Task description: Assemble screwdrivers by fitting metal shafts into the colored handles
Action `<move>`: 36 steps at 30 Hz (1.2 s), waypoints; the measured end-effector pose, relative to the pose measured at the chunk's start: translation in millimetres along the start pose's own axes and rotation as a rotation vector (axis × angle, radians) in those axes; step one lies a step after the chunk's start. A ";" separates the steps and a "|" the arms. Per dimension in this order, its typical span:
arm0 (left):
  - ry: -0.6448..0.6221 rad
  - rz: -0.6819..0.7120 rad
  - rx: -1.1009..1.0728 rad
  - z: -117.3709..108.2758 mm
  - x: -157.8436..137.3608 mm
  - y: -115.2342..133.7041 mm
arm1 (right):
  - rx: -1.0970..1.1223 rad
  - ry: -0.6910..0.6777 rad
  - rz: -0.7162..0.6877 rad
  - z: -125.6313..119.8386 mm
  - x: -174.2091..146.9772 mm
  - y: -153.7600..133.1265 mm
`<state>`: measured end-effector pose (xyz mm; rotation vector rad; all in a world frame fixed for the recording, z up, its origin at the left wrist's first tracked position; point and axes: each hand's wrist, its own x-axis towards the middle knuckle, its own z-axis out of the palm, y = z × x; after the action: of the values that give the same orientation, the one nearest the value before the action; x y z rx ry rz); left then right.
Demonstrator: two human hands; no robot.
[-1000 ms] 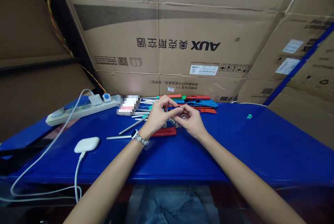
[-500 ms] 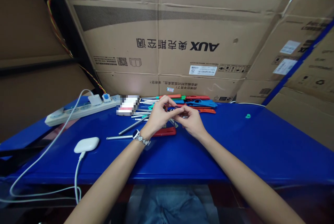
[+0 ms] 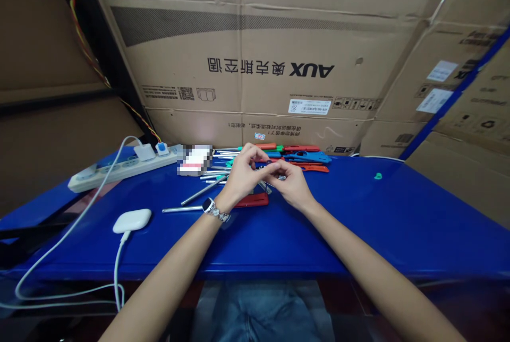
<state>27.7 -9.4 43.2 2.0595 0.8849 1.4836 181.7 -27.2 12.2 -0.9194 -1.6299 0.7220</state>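
Note:
My left hand [image 3: 244,171] and my right hand [image 3: 292,182] meet above the middle of the blue table, fingertips pinched together. Between them is a small dark piece [image 3: 268,163], mostly covered by the fingers, so its kind cannot be made out. Below and behind the hands lie several gas lighters with long metal tubes; a blue one [image 3: 313,157] and an orange one [image 3: 317,168] show to the right. A red lighter [image 3: 254,201] rests nearest me, partly behind my left wrist, its tube [image 3: 181,210] pointing left.
A white power strip [image 3: 127,168] with plugs stands at the left, beside a blurred phone-like object [image 3: 195,160]. A white earbud case [image 3: 132,221] on a cable lies front left. One small green piece [image 3: 378,176] sits at the right. Cardboard [image 3: 263,39] walls the back.
Both hands stay pinched together in nearly the same place, with only slight finger movement. The things on the table lie as before.

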 end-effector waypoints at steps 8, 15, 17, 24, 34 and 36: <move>-0.153 0.038 -0.048 -7.8 -0.1 -0.2 | -0.083 -0.172 -0.052 -8.2 -0.2 -11.2; -0.060 0.023 0.008 -2.7 0.2 1.6 | -0.059 -0.046 0.014 -4.4 1.3 -2.9; -0.156 0.072 -0.025 -7.0 0.4 1.5 | -0.068 -0.122 0.000 -7.1 1.5 -6.6; -0.088 -0.009 -0.021 -3.9 1.8 -6.3 | -0.136 -0.076 -0.030 -3.5 0.7 -10.8; -0.173 0.058 -0.041 -10.0 1.2 -6.1 | -0.115 -0.099 -0.037 -4.0 -2.7 -9.8; -0.153 0.022 -0.049 -8.7 2.3 -7.5 | -0.120 -0.109 -0.040 -3.3 -3.0 -9.1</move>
<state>18.1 -2.6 42.4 2.1201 0.7609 1.3253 183.4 -34.5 19.1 -0.9437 -1.7989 0.6614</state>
